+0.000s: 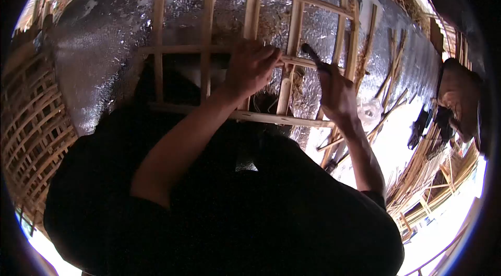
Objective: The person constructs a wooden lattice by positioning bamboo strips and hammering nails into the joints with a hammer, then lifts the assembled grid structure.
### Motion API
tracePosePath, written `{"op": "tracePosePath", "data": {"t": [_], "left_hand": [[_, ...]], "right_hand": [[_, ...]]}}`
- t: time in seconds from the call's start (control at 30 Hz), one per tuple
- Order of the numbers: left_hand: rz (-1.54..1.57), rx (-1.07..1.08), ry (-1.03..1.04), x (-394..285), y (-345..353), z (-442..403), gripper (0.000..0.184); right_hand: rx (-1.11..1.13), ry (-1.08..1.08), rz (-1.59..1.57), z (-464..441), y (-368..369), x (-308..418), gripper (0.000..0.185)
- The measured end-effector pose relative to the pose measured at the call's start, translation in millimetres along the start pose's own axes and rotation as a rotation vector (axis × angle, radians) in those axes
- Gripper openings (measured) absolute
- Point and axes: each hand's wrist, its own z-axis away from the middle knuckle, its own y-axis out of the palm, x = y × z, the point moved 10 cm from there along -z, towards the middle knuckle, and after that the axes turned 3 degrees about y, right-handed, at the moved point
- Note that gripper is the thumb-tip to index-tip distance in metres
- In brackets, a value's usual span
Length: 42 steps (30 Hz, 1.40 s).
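A lattice of light bamboo or wooden strips (252,12) lies in front of me, with long strips crossed by thinner ones. My left hand (253,68) is closed in a pinch at a crossing near the middle of the lattice. Whatever its fingertips hold is too small to make out. My right hand (338,93) is wrapped around the handle of a hammer. The dark hammer head (306,48) points up and left, a short way right of my left fingertips, over the crosspiece.
Shiny silver foil sheeting (99,62) spreads beneath the lattice. At the left stands a woven bamboo panel (39,130). Loose sticks (394,67) lie to the right, beyond them a heap of split bamboo strips (428,171). A brown and dark shape (459,93) at the far right is unclear.
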Motion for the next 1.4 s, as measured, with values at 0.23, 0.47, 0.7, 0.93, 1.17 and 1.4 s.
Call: {"op": "tracePosePath", "data": {"t": [0.23,0.47,0.7,0.93,1.17,1.4], "left_hand": [[0.016,0.047,-0.027,0,1,2,0.045],[0.016,-0.024,-0.041,-2,-6,2,0.027],[0.003,0.01,-0.068,-4,-10,0,0.025],[-0.013,-0.038,-0.046,-5,-9,-2,0.028],[-0.011,-0.029,-0.054,3,-3,-5,0.019],[0.004,-0.043,-0.044,0,-11,-2,0.022]], "right_hand": [[-0.035,0.235,-0.257,47,11,-15,0.022],[-0.135,0.689,-0.893,79,65,-30,0.027],[-0.262,0.711,-1.124,62,66,7,0.047],[-0.204,0.712,-0.969,67,79,3,0.052],[-0.22,0.695,-1.143,54,89,2,0.047],[-0.081,0.723,-0.995,51,80,13,0.042]]}}
